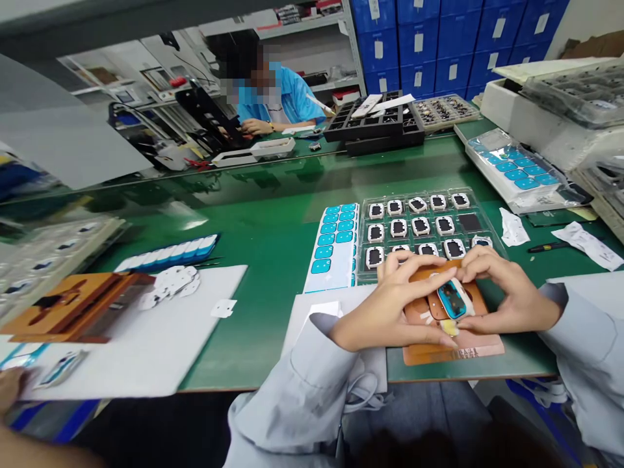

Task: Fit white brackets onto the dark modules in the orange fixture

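Over an orange-brown printed mat, both hands hold a small white watch case with a blue-rimmed dark face, tilted towards me. My left hand closes on its left side with thumb and fingers. On the right, my right hand grips the case's edge between thumb and fingertips. A small yellowish piece shows at the case's lower end, near the left thumb. Just beyond the hands lies a clear tray with rows of similar white cases, partly covered by my fingers. Beside it is a sheet of blue stickers.
Left on the green table stand a wooden fixture and round white pieces. A co-worker's hand is at the lower left. Another person sits opposite, near black trays. White packaging crowds the right.
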`<state>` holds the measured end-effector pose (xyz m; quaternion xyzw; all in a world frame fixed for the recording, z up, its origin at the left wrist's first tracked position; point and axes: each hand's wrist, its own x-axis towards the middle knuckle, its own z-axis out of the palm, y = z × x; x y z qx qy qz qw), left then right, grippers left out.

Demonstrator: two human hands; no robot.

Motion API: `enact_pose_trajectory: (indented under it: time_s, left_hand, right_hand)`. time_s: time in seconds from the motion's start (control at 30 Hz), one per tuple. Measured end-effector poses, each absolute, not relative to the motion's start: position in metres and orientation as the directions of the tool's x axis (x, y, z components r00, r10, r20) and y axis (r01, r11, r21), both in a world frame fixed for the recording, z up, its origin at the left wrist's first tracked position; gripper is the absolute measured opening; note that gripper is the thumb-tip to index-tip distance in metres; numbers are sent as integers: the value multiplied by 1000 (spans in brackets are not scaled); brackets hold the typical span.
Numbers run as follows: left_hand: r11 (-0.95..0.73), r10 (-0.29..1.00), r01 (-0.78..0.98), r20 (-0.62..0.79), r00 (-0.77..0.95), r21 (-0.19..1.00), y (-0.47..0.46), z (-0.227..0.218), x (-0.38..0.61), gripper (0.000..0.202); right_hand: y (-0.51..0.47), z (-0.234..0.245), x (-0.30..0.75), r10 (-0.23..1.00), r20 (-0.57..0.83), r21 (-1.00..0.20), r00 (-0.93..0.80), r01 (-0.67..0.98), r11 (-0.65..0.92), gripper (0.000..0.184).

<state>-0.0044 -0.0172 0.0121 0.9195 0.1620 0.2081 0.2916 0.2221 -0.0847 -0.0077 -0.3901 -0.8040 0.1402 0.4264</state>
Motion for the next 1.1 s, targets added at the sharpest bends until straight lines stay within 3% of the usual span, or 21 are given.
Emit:
enact_pose_trajectory:
  time_s: [0.1,0.2,0.3,0.4,0.47,0.57,0.73,0.93,1.1]
  left_hand:
    - [-775,416,239,189,889,585,-17,10,-3,87]
    - [-785,441,250,227,868,567,-8,6,-5,84]
    - [-734,620,414,283,732,538,12,5,-14,69]
    - [-416,909,808,176,377,417,36,6,-28,56]
    - [-115,993,953,31,111,279,48,7,-36,55]
    - [97,992,978,-103,-79,184,58,6,-47,60]
    - [204,968,969,-179,-178,139,60,3,-59,75]
    - [223,967,964,-153,-201,143,54,4,-68,70]
    - [256,960,952,-160,-230,171,53,3,-75,54]
  right_hand:
    - [-81,-13,226,828,475,-762,-297,332,556,45]
    - [-79,-16,231,885,360,-885,-296,191,424,49]
    - [-76,-13,236,917,254,-947,-308,115,301,48]
    - [-72,-10,239,929,189,-972,-319,71,223,52]
    - [-69,-11,241,937,178,-968,-301,116,221,60]
    - [-62,-18,249,960,263,-873,-101,400,281,68]
    - [-42,-29,276,888,432,-686,160,697,209,52]
    - [-22,-40,301,847,526,-441,72,875,199,38]
    - [-18,-43,298,808,589,-331,-27,904,272,32]
